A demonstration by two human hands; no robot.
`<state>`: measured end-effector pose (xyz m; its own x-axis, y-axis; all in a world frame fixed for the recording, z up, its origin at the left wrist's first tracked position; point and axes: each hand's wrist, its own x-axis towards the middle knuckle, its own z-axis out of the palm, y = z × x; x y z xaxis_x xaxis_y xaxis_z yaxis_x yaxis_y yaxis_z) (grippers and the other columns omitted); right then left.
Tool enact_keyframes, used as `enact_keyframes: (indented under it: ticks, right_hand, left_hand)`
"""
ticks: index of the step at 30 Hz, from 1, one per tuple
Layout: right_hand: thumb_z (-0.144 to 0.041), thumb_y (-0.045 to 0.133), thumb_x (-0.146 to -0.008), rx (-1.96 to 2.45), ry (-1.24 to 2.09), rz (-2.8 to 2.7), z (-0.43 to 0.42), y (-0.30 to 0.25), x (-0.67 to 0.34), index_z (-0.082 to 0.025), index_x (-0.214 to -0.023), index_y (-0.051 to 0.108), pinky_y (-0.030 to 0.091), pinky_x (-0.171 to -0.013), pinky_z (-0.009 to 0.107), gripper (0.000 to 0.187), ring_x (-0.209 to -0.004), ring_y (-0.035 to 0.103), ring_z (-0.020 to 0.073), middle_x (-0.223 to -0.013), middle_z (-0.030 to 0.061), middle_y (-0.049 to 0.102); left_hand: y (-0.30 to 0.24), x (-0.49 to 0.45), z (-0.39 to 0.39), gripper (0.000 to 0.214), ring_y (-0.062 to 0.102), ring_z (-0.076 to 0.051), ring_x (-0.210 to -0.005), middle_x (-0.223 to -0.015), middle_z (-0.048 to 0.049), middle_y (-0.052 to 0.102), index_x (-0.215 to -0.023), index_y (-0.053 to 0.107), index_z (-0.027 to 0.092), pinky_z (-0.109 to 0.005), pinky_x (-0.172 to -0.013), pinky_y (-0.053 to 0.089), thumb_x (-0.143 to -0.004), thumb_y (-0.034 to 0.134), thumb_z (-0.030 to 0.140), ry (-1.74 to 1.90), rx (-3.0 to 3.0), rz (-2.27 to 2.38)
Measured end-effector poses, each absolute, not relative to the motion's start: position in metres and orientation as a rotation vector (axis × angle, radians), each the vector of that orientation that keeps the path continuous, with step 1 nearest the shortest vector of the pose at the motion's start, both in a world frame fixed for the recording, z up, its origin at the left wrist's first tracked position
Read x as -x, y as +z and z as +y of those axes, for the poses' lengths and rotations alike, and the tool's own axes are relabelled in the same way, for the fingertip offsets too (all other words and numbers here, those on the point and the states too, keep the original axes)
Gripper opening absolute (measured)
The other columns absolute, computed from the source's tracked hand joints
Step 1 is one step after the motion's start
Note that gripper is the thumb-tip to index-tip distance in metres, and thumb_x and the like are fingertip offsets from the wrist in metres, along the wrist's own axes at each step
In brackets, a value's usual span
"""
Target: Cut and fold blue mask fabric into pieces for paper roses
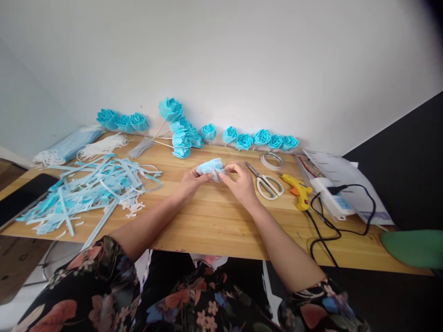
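Just above the middle of the wooden table [221,221], a small folded piece of light blue and white face-mask fabric [212,165] is pinched between both hands. My left hand [191,183] grips its left and lower edge, thumb on the front. On the other side, my right hand [241,181] has thumb and fingertips closed on its right edge. Close by on the right lie white-handled scissors [268,184] and a roll of white tape [272,161]. Blue fabric flowers [208,132] on sticks stand or lie along the wall behind.
Cut blue and white strips [100,189] heap on the left, beside a phone [24,196], stacked blue masks [71,144], white ear loops [103,145] and grey wires [141,146]. At right are a yellow glue gun [301,190], its black cord, a power strip [334,198] and papers [341,173].
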<state>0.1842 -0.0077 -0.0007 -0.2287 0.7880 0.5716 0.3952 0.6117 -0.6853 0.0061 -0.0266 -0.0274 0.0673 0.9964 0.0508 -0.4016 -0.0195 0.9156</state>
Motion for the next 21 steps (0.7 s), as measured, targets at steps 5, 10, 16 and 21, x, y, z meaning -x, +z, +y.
enact_keyframes:
  ticks: [5, 10, 16, 21]
  right_hand:
    - [-0.033, 0.075, -0.074, 1.007, 0.897, -1.677, -0.005, -0.007, -0.183, -0.025, -0.12, 0.058, 0.054, -0.087, 0.038, 0.049, -0.103, 0.065, 0.0233, -0.114, 0.0066, 0.069]
    - [-0.05, 0.075, -0.073, 1.012, 1.279, -1.525, -0.001, -0.013, -0.183, -0.022, -0.094, 0.066, 0.052, -0.071, 0.032, 0.036, -0.078, 0.065, 0.0191, -0.085, 0.0023, 0.071]
    - [-0.05, 0.069, -0.079, 1.044, 1.116, -1.611, 0.0, -0.005, -0.189, -0.021, -0.082, 0.068, 0.042, -0.06, 0.027, 0.029, -0.064, 0.055, 0.0137, -0.072, -0.0007, 0.065]
    - [-0.042, 0.068, -0.082, 1.088, 0.841, -1.912, -0.005, -0.002, -0.191, -0.021, -0.082, 0.071, 0.04, -0.061, 0.028, 0.021, -0.064, 0.055, 0.0144, -0.072, -0.0008, 0.067]
  left_hand:
    - [-0.025, -0.008, -0.029, 0.043, 0.071, -0.022, -0.09, -0.102, -0.01, 0.076, -0.103, 0.073, 0.012, -0.039, -0.084, 0.057, -0.068, 0.087, 0.033, 1.27, -0.957, 0.757]
    - [-0.022, -0.008, -0.032, 0.043, 0.069, -0.018, -0.077, -0.089, -0.0066, 0.074, -0.099, 0.07, 0.012, -0.032, -0.069, 0.058, -0.066, 0.087, 0.035, 1.245, -0.893, 0.801]
    - [-0.014, -0.002, -0.033, 0.047, 0.065, -0.015, -0.073, -0.084, -0.0032, 0.07, -0.097, 0.068, 0.013, -0.026, -0.064, 0.052, -0.066, 0.085, 0.044, 1.097, -1.0, 0.872]
    - [-0.014, 0.003, -0.03, 0.05, 0.063, -0.018, -0.068, -0.076, -0.0046, 0.069, -0.088, 0.071, 0.014, -0.027, -0.061, 0.046, -0.075, 0.073, 0.062, 1.078, -1.032, 0.863]
